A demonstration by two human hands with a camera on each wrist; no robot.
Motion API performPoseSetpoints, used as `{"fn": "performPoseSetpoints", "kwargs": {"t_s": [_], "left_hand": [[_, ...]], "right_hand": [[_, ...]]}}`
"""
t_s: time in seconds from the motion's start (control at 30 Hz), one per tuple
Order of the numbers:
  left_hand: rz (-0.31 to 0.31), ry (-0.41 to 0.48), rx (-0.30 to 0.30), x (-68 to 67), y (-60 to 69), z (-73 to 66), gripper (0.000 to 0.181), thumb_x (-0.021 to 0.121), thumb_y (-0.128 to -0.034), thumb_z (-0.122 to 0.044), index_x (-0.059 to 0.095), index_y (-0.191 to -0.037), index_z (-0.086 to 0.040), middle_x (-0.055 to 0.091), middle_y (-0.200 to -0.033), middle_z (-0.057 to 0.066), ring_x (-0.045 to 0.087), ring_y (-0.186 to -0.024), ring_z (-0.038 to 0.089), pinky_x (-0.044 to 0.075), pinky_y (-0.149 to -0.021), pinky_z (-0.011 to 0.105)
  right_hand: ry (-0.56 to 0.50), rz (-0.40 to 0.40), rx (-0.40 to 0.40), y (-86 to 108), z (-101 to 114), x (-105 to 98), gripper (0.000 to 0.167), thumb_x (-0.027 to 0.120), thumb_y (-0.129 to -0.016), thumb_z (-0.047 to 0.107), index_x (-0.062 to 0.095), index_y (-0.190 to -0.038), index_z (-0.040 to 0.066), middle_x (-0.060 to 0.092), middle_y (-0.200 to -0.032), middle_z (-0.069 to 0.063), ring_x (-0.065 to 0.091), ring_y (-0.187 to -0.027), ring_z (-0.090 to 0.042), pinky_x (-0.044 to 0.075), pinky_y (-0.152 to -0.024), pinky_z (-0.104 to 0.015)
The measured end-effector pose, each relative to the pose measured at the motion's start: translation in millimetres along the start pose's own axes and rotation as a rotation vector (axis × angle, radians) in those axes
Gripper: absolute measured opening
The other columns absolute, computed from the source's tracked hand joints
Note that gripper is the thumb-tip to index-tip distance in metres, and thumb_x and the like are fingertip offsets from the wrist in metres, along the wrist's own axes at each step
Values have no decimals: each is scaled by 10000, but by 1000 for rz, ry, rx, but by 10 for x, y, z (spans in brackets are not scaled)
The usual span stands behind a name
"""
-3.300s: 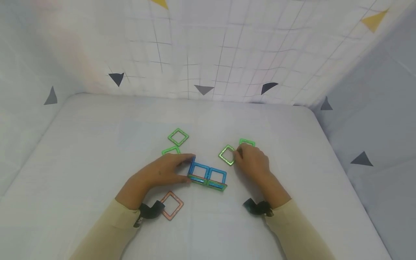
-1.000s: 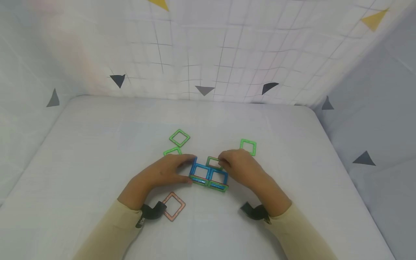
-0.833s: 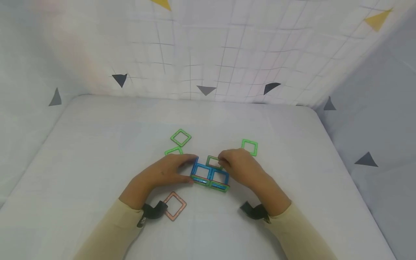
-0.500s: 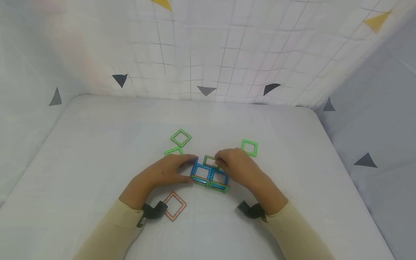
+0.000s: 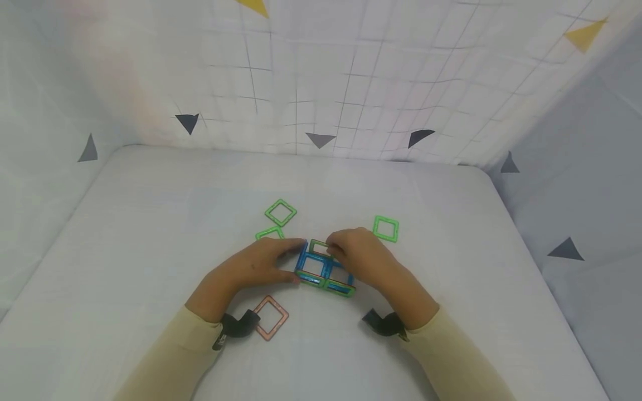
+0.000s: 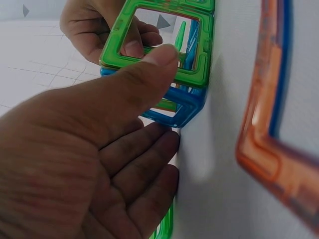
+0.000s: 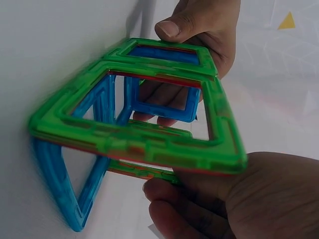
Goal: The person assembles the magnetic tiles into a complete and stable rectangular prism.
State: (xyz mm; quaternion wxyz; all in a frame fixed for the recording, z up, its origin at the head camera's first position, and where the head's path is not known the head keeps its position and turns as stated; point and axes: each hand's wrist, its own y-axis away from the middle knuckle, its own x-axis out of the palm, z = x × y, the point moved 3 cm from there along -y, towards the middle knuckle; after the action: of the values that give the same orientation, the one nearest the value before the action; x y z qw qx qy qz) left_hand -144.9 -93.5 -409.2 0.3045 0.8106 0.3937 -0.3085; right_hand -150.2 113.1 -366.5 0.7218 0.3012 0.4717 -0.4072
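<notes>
Square magnetic tiles form a small open structure in the middle of the table. Two blue base tiles (image 5: 326, 269) lie side by side, with a row of two green front tiles (image 7: 134, 143) standing along the near edge and a blue side tile (image 5: 301, 256) upright at the left. My left hand (image 5: 256, 264) holds the left end, thumb on the green front and fingers behind the blue side tile. My right hand (image 5: 366, 257) pinches a green tile (image 5: 311, 247) upright at the base's back edge; its right part is hidden by the fingers.
Behind my left hand lie a green tile (image 5: 288, 205) and another green tile (image 5: 269, 230), partly covered by the hand. One more green tile (image 5: 387, 218) lies beyond my right hand. An orange tile (image 5: 278, 306) lies near my left wrist.
My right hand has picked up a green tile from the table's right, brought it to the back of the structure and shifted it left along the edge. The left hand has stayed put.
</notes>
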Motion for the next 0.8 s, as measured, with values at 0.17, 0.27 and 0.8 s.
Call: {"fn": "performPoseSetpoints", "kwargs": {"t_s": [0.17, 0.27, 0.8], "left_hand": [[3, -9, 8, 0, -1, -8, 865, 843, -779, -402, 426, -1519, -238, 502, -1487, -104, 442, -1388, 80, 373, -1154, 329], [7, -6, 5, -1, 4, -11, 859, 842, -782, -397, 430, -1517, -232, 497, -1489, -107, 434, -1392, 74, 369, -1156, 324], [19, -1, 15, -6, 9, -16, 820, 833, -794, -391, 458, -1504, -222, 509, -1486, -64, 447, -1389, 106, 386, -1148, 356]], "right_hand": [[6, -3, -7, -17, 16, 14, 161, 696, -943, 160, 758, -1089, 135, 748, -983, 50, 694, -909, -106, 579, -861, -295], [5, -4, -15, -26, 21, 25, 157, 697, -941, 157, 760, -1083, 133, 747, -974, 50, 685, -886, -98, 578, -851, -293], [5, -6, -8, -34, 49, 46, 158, 711, -934, 175, 760, -1080, 146, 748, -970, 55, 677, -874, -85, 577, -854, -286]]}}
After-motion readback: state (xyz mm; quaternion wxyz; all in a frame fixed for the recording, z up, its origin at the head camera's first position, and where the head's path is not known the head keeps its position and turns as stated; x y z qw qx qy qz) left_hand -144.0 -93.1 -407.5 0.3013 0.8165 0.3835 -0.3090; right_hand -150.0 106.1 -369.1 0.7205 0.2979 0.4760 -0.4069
